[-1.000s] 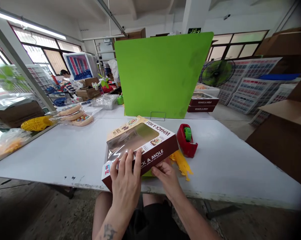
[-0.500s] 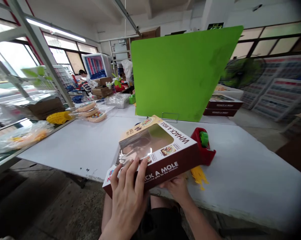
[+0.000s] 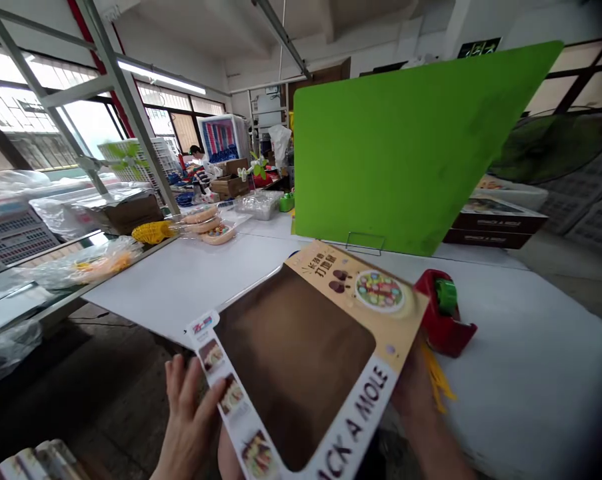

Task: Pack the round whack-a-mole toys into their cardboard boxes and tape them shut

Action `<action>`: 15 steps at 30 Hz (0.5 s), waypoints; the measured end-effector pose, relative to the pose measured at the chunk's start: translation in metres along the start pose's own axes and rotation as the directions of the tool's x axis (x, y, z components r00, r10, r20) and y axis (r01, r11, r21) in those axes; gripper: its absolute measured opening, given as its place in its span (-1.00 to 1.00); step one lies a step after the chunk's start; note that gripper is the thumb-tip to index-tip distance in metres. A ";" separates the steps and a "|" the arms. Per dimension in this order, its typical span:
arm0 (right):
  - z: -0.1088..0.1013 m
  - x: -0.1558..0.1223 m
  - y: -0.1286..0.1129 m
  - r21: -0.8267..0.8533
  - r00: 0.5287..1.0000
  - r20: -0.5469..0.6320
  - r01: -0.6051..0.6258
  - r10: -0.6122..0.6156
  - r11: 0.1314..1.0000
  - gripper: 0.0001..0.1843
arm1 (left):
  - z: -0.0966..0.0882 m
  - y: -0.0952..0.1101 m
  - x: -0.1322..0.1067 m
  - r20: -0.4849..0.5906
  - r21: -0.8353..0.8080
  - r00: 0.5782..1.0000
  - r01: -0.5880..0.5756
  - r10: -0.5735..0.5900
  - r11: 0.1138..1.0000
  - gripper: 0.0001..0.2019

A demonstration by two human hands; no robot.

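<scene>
The person's left hand (image 3: pixel 188 417) is loosely spread, with gaps between its fingers (image 3: pixel 177 383); only its thumb lies against the left border of a cardboard window box (image 3: pixel 295 367), the other fingers standing free to the left. The right hand (image 3: pixel 415 383) is at the box's right side, partly behind it; its fingers are hidden, so how firmly they grip cannot be told.

The box is between the two hands, tilted with its front turned up to view, in front of the table's (image 3: pixel 191 280) near edge and partly over it. Its large window shows a plain brown interior. A white border carries three food pictures down the left side and dark lettering ending "ACK A MOLE" along the near right. The far right strip is beige, with dark characters, brown spots and a round, colourful dish. Just right of the box stands a red tape dispenser (image 3: pixel 433 320), with yellow strips (image 3: pixel 438 380) nearer.
</scene>
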State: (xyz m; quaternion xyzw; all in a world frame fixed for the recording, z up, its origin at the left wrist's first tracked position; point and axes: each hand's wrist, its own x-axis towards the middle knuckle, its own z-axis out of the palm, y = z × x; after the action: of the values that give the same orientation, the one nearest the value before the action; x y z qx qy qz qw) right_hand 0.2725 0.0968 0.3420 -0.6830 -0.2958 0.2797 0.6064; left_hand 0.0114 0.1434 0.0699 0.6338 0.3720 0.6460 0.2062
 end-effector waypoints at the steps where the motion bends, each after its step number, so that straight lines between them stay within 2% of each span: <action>1: -0.002 -0.001 0.000 0.031 0.998 -0.050 -0.022 0.024 0.999 -0.30 | 0.006 -0.011 -0.010 0.041 -0.033 0.986 0.161 -0.160 0.986 -0.25; 2: -0.002 -0.003 0.001 0.051 0.994 -0.092 -0.047 0.052 0.998 -0.31 | 0.012 -0.018 -0.018 0.089 -0.117 0.937 0.347 -0.338 0.931 -0.37; 3: -0.001 -0.004 0.004 0.056 0.990 -0.115 -0.076 0.082 0.996 -0.31 | 0.019 -0.023 -0.024 0.151 -0.231 0.845 0.534 -0.513 0.813 -0.46; 4: 0.000 -0.006 0.008 0.043 0.988 -0.115 -0.101 0.106 0.994 -0.29 | 0.025 -0.024 -0.028 0.236 -0.351 0.703 0.705 -0.671 0.616 -0.49; 5: 0.003 -0.008 0.013 0.015 0.989 -0.092 -0.115 0.116 0.993 -0.25 | 0.029 -0.022 -0.031 0.334 -0.450 0.523 0.820 -0.784 0.354 -0.45; 6: 0.006 -0.010 0.019 -0.017 0.991 -0.057 -0.119 0.118 0.993 -0.21 | 0.032 -0.019 -0.032 0.436 -0.509 0.336 0.857 -0.835 0.079 -0.39; 7: 0.008 -0.011 0.024 -0.056 0.994 -0.014 -0.114 0.113 0.992 -0.18 | 0.033 -0.014 -0.032 0.527 -0.531 0.177 0.832 -0.831 -0.160 -0.34; 8: 0.010 -0.011 0.028 -0.107 0.994 0.036 -0.094 0.098 0.990 -0.16 | 0.031 -0.009 -0.030 0.602 -0.531 0.071 0.780 -0.796 -0.331 -0.33; 9: 0.011 -0.011 0.032 -0.177 0.994 0.087 -0.056 0.073 0.983 -0.14 | 0.028 -0.004 -0.027 0.660 -0.524 0.022 0.729 -0.751 -0.440 -0.33; 11: 0.010 -0.006 0.036 -0.413 0.982 0.187 0.066 0.013 0.908 -0.15 | 0.019 0.000 -0.020 0.715 -0.539 0.021 0.653 -0.699 -0.532 -0.32; 12: 0.008 -0.003 0.036 -0.538 0.974 0.228 0.136 -0.012 0.832 -0.16 | 0.014 0.000 -0.016 0.719 -0.543 0.009 0.631 -0.695 -0.554 -0.31; 15: -0.001 0.002 0.031 -0.773 0.961 0.271 0.250 -0.054 0.584 -0.24 | 0.004 -0.006 -0.004 0.745 -0.500 -0.084 0.588 -0.662 -0.636 -0.39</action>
State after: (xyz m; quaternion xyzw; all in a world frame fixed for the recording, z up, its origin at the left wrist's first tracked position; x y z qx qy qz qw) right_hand 0.2769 0.0949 0.3114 -0.8187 -0.5118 0.1372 0.2210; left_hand 0.0149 0.1451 0.0623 -0.1358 0.2912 0.3412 0.8834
